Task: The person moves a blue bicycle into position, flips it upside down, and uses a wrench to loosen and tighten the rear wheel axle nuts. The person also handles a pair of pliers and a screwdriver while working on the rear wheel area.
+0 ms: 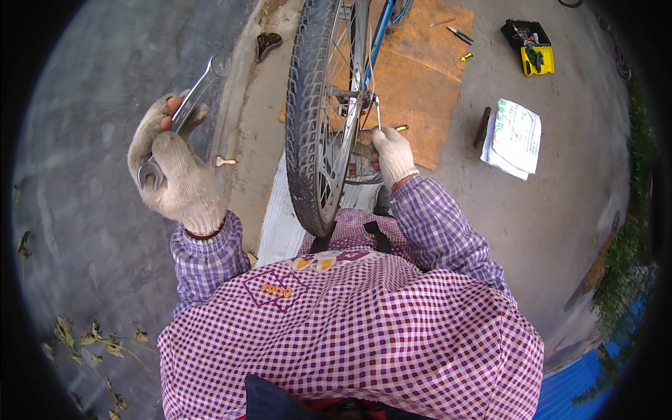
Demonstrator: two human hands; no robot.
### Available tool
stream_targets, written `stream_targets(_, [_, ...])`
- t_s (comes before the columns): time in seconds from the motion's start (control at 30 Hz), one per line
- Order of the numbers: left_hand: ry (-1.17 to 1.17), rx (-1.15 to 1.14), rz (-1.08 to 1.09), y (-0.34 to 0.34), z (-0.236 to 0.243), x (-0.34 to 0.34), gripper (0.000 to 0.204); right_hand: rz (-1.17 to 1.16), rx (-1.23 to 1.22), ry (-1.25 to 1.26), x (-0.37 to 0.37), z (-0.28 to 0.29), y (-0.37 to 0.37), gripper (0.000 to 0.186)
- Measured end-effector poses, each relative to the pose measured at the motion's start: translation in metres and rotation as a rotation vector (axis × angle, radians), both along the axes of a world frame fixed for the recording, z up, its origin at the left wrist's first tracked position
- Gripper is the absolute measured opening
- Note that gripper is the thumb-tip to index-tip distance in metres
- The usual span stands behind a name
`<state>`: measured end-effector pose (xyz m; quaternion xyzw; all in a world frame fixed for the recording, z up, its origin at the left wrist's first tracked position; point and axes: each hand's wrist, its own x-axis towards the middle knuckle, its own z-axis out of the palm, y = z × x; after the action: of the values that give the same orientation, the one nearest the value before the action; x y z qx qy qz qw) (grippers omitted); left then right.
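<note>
My left hand, in a cream glove with bare fingertips, grips a large silver open-ended wrench out to the left of an upright bicycle wheel. The wheel has a knobbly tyre, spokes and a blue frame tube beside it. My gloved right hand is closed on a slender silver tool at the right side of the wheel, near the axle; its fingertips are partly hidden, and the tool's working end is too small to make out.
Under the bicycle lie a wooden board and pale sheet. Pliers, a black-and-yellow toolbox, papers and a dark bar lie right. A paintbrush and dark object lie left, plants far right.
</note>
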<state>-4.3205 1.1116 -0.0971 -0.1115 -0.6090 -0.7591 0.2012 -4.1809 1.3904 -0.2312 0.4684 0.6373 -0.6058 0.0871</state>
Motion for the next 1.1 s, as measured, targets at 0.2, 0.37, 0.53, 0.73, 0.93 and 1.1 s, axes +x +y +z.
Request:
stream_targets(0.2, [0.432,-0.171,-0.456,0.029,0.012,0.018,0.031,0.087,-0.033,-0.074,-0.001,-0.022,0.0,0.027])
stream_targets(0.37, [0.334,-0.305,-0.542,0.054,0.033,0.049,0.038,0.064,-0.049,-0.123,0.01,-0.005,0.001,0.03])
stream_targets(0.53, [0.269,-0.629,-0.685,0.057,0.028,0.058,0.014,-0.082,-0.447,-0.086,0.044,0.05,-0.014,0.042])
stream_targets(0.73, [0.438,-0.774,-0.797,0.066,-0.014,0.074,0.019,-0.042,-0.703,0.165,0.043,0.114,-0.046,0.079])
stream_targets(0.93, [0.503,-0.729,-0.74,0.08,-0.012,0.098,0.015,0.029,-0.602,0.09,0.029,0.136,-0.046,0.065])
stream_targets(1.1, [-0.052,-0.607,-0.576,0.047,0.002,0.102,0.017,0.081,-0.494,0.006,0.031,0.15,-0.037,0.053])
